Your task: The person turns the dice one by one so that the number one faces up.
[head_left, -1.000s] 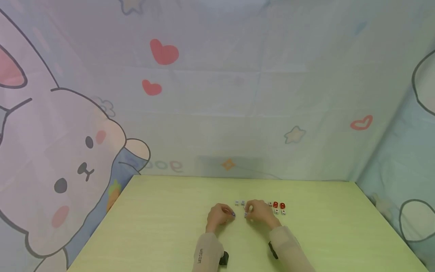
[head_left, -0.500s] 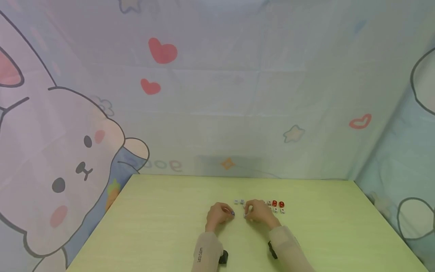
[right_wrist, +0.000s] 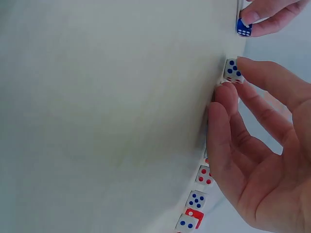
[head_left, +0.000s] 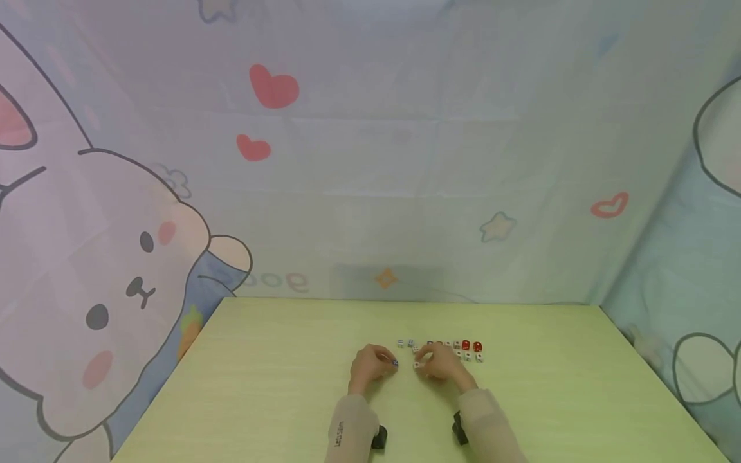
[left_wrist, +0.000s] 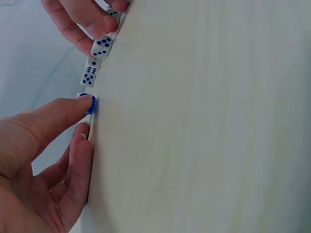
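Note:
My left hand (head_left: 367, 368) pinches a blue die (right_wrist: 244, 29) with white pips between thumb and finger, at the tabletop. A short gap to the right, my right hand (head_left: 443, 362) pinches a white die (right_wrist: 233, 71) that shows blue pips, and red pips on another face. Behind the hands, white dice (head_left: 400, 344) and red dice (head_left: 477, 346) lie in a row across the table. A second row of white dice (head_left: 479, 358) lies in front of it on the right. My right hand hides part of both rows.
The pale yellow-green table (head_left: 278, 379) ends at the back against a hanging cloth (head_left: 347, 161) printed with hearts, stars and a rabbit. Black wrist cameras (head_left: 379, 438) sit under both sleeves.
The head view has shifted slightly. The white die in my right fingers now shows a brighter face, and my right fingers have changed position slightly. My left hand keeps its pinch on the blue die.

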Tool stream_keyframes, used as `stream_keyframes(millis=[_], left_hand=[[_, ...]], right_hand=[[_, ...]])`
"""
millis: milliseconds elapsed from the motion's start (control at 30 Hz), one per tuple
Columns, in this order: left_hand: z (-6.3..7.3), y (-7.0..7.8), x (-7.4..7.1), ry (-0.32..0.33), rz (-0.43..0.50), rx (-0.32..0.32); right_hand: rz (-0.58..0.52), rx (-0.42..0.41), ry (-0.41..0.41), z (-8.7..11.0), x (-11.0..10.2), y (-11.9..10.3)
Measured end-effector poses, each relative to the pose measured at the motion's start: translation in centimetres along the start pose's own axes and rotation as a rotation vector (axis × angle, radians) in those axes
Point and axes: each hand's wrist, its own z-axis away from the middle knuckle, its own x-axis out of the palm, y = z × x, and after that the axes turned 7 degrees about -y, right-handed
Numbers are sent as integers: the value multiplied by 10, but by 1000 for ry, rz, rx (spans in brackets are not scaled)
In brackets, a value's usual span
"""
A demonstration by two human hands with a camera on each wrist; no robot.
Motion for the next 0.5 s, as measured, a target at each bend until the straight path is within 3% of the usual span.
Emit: stream_keyframes(millis=[233,500], left_hand=[[1,-1,1,-4,5,0],[-2,-4,1,-15,12,7]], right_hand=[[-7,15,11,2,1,2],[-39,77,93,4,-34,6]])
